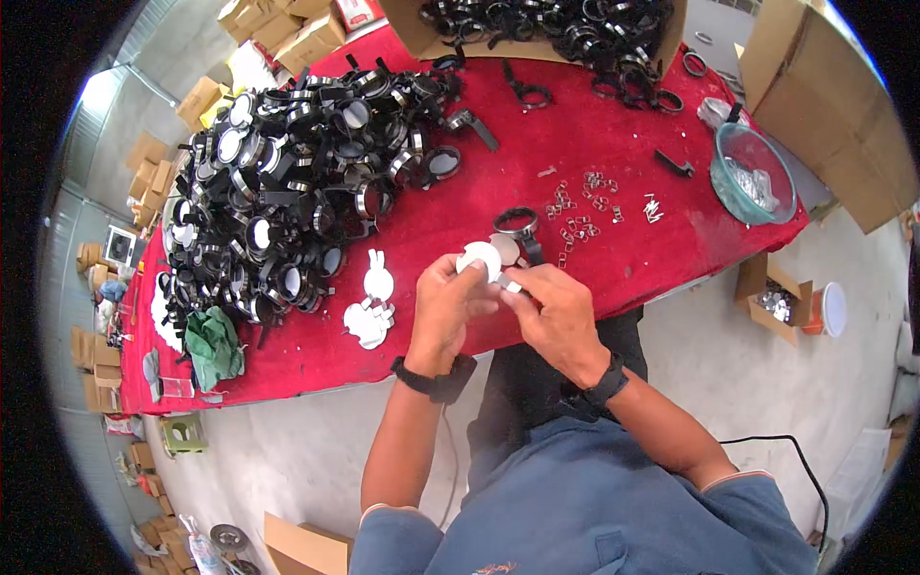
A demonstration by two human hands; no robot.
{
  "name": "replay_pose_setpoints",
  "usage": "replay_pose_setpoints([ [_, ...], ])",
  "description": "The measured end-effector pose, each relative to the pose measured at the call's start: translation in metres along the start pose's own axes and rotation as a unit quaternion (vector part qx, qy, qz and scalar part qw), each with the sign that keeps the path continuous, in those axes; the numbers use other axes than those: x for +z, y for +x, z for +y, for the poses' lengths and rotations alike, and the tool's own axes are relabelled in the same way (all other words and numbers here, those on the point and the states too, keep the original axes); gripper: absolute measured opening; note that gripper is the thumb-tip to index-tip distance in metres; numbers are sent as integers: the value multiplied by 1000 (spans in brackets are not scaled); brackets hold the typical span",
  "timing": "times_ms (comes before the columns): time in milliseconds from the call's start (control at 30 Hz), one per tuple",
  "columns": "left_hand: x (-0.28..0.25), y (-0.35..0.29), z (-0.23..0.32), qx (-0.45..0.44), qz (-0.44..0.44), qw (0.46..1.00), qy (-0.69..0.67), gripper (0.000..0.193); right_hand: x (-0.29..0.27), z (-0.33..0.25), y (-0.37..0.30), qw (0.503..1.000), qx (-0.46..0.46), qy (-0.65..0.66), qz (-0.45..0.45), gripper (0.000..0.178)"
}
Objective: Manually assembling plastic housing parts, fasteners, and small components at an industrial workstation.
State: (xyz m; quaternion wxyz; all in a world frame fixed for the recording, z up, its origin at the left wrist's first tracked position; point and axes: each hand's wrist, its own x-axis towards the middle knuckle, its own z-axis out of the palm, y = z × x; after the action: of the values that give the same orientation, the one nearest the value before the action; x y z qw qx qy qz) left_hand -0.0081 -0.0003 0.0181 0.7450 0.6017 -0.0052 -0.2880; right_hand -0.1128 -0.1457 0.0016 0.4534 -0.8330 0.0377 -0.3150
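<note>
Between the fingers of my left hand (pixel 443 307) is a white round disc (pixel 479 257), held near the table's front edge. My right hand (pixel 560 314) pinches the light tab (pixel 509 283) beside that disc; whether the two are one piece I cannot tell. Just beyond my fingertips lies a black ring with a stem (pixel 516 221), next to another pale disc (pixel 505 248). To the left of my hands, a small stack of white discs with tabs (pixel 368 324) rests on the red cloth, with a single tabbed disc (pixel 379 283) behind it.
A large heap of black and silver ringed parts (pixel 287 182) covers the left of the red table (pixel 450 211). At the back stands a carton of black rings (pixel 565 43). Small metal clips (pixel 580 228), white bits (pixel 653 208) and a teal bowl (pixel 728 196) lie to the right.
</note>
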Motion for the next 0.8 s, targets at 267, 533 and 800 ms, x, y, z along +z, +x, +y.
replay_pose_setpoints([
  [267, -16, 54, -6, 103, 32, 966, 235, 39, -26, 31, 39, 993, 11, -62, 101, 15],
  [533, -5, 73, -30, 75, -3, 935, 348, 46, -1, 82, 62, 984, 92, -65, 136, 18],
  [800, -53, 43, 32, 159, 86, 699, 692, 41, -20, 73, 62, 975, 170, -65, 127, 16],
])
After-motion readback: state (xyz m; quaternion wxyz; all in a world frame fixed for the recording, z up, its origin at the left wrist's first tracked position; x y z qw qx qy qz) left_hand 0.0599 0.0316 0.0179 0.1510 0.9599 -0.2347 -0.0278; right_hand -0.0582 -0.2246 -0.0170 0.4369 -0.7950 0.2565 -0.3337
